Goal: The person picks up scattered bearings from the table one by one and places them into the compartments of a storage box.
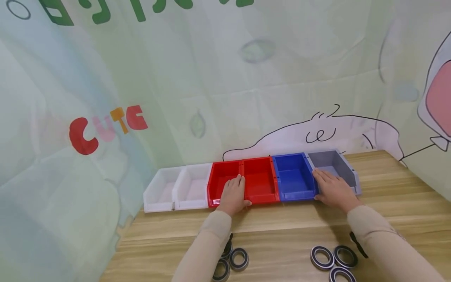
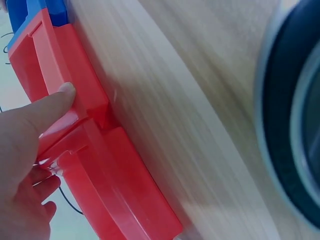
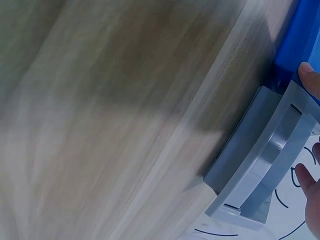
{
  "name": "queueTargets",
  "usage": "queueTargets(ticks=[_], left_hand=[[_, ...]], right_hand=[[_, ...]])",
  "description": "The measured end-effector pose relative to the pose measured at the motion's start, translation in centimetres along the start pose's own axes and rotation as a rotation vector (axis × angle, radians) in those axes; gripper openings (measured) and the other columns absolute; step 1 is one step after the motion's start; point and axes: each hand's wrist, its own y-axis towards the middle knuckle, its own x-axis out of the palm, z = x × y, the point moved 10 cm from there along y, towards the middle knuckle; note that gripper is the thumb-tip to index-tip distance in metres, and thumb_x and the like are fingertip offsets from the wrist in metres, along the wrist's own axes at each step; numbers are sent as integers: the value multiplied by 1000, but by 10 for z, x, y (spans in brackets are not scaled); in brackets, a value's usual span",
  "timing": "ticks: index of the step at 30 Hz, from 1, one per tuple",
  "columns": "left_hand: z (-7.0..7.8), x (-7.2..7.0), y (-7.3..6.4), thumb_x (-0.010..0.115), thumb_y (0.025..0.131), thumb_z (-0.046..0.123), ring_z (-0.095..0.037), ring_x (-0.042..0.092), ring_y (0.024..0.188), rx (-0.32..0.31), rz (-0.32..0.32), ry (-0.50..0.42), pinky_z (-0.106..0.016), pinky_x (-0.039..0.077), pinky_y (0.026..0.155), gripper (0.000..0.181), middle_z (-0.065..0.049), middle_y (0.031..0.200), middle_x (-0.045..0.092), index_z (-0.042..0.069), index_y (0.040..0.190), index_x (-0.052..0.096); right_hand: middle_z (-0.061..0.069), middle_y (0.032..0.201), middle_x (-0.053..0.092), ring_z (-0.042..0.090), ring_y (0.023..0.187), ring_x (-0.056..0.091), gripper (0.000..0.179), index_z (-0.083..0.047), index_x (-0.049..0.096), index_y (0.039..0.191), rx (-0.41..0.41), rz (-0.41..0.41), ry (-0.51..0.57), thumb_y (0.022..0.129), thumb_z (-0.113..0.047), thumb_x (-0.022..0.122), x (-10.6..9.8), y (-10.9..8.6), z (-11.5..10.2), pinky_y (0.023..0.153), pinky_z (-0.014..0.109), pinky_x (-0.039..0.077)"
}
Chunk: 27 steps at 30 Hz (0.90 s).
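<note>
My left hand [image 1: 233, 195] rests over the divider between two red bins, a left one [image 1: 217, 178] and a right one [image 1: 260, 180]. Its thumb [image 2: 65, 95] presses a red bin's front, and its fingers lie along the divider. On the wall where the blue bin [image 1: 295, 180] meets the grey bin [image 1: 334, 164] lies my right hand [image 1: 332, 190]. That thumb [image 3: 309, 77] touches the blue bin's front; the other fingers reach over the wall towards the grey bin. Parts of the fingers are hidden in the wrist views.
Two white bins, one left [image 1: 160, 192] and one right [image 1: 193, 188], continue the row leftwards. Nearer me on the wooden table [image 1: 275, 223] lie two groups of bearings, left [image 1: 239, 259] and right [image 1: 322, 257]. A printed cloth [image 1: 197, 98] hangs behind the bins.
</note>
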Motion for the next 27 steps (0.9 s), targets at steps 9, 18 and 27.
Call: queueTargets(ticks=[9, 18, 27], left_hand=[[9, -2, -5, 75, 71, 42, -25, 35, 132, 7, 12, 5, -40, 28, 112, 94, -9, 149, 31, 8, 144, 27], [15, 1, -5, 77, 70, 41, -25, 35, 132, 7, -6, -8, -40, 30, 111, 95, -8, 148, 32, 9, 144, 28], [23, 0, -7, 76, 70, 43, -25, 37, 131, 19, 2, 27, -40, 30, 111, 94, -9, 147, 33, 9, 143, 28]], right_hand=[[23, 140, 39, 40, 126, 39, 80, 3, 36, 137, 19, -13, 5, 75, -30, 74, 1, -10, 7, 89, 60, 40], [24, 139, 40, 41, 125, 40, 79, 4, 37, 136, 17, 0, 3, 74, -29, 74, -2, -16, 9, 89, 60, 40], [24, 138, 41, 41, 124, 40, 78, 4, 38, 134, 13, 22, 21, 74, -28, 74, -6, -22, 13, 88, 60, 40]])
